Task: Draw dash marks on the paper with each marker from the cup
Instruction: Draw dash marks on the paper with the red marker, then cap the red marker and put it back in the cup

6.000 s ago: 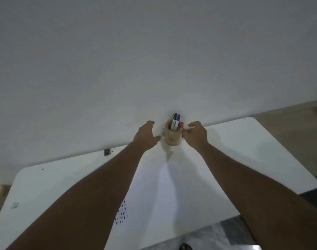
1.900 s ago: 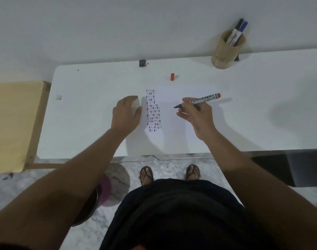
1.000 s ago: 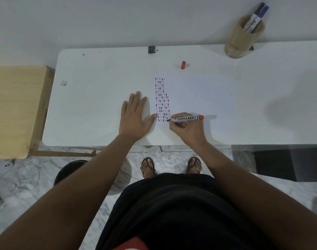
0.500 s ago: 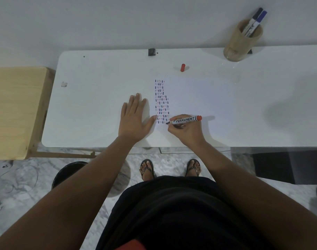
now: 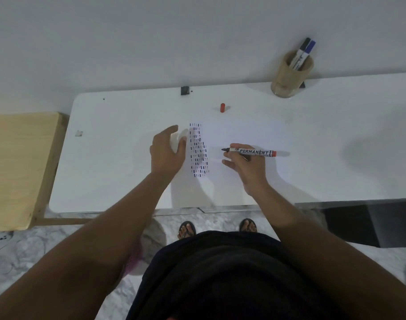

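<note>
A white sheet of paper lies on the white table, with a column of dash marks on its left part. My right hand holds an uncapped red permanent marker level above the paper, its tip pointing left, just right of the dashes. My left hand hovers left of the dashes, fingers apart, holding nothing. The marker's red cap lies beyond the paper. A wooden cup at the back right holds a black marker and a blue marker.
A small black clip sits at the table's back edge against the wall. A wooden side table stands left of the table. My sandalled feet are on the marble floor under the front edge.
My right hand has lifted the marker off the lower end of the dash column and moved it up and right. My left hand has risen off the paper and curled slightly.
</note>
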